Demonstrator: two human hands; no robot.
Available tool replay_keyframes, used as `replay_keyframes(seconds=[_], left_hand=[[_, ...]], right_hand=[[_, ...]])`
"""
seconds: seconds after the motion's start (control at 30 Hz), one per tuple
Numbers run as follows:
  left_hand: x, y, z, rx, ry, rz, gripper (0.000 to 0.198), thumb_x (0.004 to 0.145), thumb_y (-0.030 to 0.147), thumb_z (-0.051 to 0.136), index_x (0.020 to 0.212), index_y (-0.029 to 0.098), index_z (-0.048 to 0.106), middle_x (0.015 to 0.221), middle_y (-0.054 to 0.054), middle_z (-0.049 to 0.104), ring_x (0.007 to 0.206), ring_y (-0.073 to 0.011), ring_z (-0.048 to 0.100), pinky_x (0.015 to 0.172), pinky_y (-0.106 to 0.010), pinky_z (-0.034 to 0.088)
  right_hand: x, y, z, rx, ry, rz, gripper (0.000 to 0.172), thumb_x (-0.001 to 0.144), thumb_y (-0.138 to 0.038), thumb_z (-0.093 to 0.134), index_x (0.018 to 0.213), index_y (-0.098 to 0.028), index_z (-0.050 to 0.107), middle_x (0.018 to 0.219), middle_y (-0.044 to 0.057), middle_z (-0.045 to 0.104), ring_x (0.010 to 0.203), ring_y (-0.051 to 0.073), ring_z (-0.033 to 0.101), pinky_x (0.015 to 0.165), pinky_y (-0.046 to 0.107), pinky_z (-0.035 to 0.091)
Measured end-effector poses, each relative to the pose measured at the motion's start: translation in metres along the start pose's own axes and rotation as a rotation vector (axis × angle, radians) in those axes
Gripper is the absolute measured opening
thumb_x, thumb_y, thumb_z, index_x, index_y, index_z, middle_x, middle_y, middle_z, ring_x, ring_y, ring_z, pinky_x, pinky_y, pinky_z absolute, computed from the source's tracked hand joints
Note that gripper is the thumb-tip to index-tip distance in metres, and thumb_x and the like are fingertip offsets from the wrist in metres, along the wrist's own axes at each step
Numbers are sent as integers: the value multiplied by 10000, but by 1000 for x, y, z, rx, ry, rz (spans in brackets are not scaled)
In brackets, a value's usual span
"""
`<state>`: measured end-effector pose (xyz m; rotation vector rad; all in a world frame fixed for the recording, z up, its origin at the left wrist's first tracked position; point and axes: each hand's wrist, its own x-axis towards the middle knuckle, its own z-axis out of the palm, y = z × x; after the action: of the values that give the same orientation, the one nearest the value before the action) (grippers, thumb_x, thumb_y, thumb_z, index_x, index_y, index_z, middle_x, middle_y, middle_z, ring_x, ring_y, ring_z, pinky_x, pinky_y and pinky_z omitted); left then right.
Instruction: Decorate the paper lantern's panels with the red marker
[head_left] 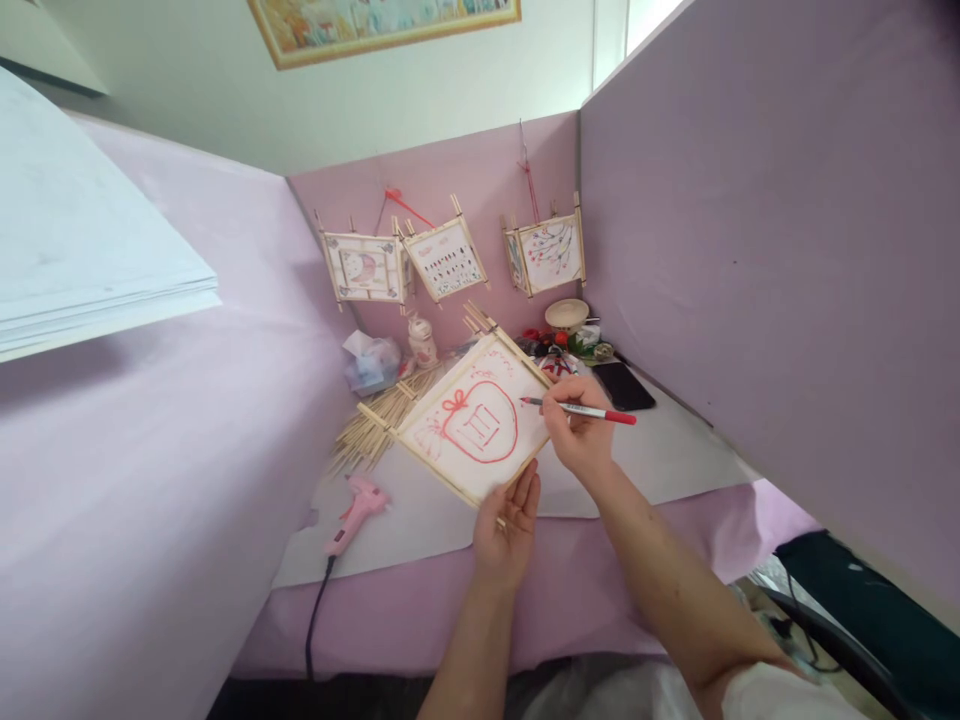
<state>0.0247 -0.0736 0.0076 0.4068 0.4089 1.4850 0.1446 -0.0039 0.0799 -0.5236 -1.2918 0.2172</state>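
My left hand (507, 525) grips the near corner of a square paper panel (480, 420) framed in wooden sticks, holding it tilted above the desk. The panel bears a red drawing of a rounded shape with a bow. My right hand (574, 430) is closed on a red marker pen (589, 411), held sideways with its tip at the panel's right edge.
A pink glue gun (355, 510) with a black cord lies on the white desk mat (660, 450) at left. Wooden sticks (375, 425) are piled behind it. A black phone (624, 385), a bowl (567, 314), a tissue pack (371, 362) and small items sit at the back. Three finished panels (446, 260) hang on the purple partition.
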Motion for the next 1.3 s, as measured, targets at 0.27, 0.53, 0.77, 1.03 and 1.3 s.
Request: replay_keyframes(seconds=[0.27,0.53,0.77,1.03,1.3], left_hand=[[1,2,1,13,26,5,247,823,202,538,992,141,707,1086,-114,701,1124,-228,598,1052,-376,411],[1,1,-1,18,6,12,256,830,212,533,1009,141,702,1095,-114,698,1125,-224,598,1049,-374,411],[2,2,-1,22,-8,5,256,822,208,535,999,129,703,1105,-120,693,1141,-229,586,1062,-378,397],[0,1,-1,8,-12,11,264,828,204,532,1020,133,698,1106,-120,692,1134,-231,591,1054,-380,407],[0,1,-2,12,-23,9,261,826,203,541,1025,140,698,1117,-123,687,1139,-227,588,1053,-373,409]], right_hand=[[3,-4,1,-93,-32,-78,92,768,-156,561,732,-220,506,667,-36,516,655,122,527,824,398,499],[3,-5,1,-100,-41,-92,111,756,-133,570,724,-219,507,649,-40,504,648,124,518,835,404,493],[2,-4,1,-137,-48,-91,98,767,-163,568,720,-226,510,644,-33,517,642,133,520,797,396,501],[1,0,3,-197,-65,-103,105,763,-149,581,741,-226,513,674,-25,522,680,138,531,753,370,501],[0,0,2,-243,-77,-104,102,768,-161,570,728,-229,504,680,-23,522,683,143,539,758,375,505]])
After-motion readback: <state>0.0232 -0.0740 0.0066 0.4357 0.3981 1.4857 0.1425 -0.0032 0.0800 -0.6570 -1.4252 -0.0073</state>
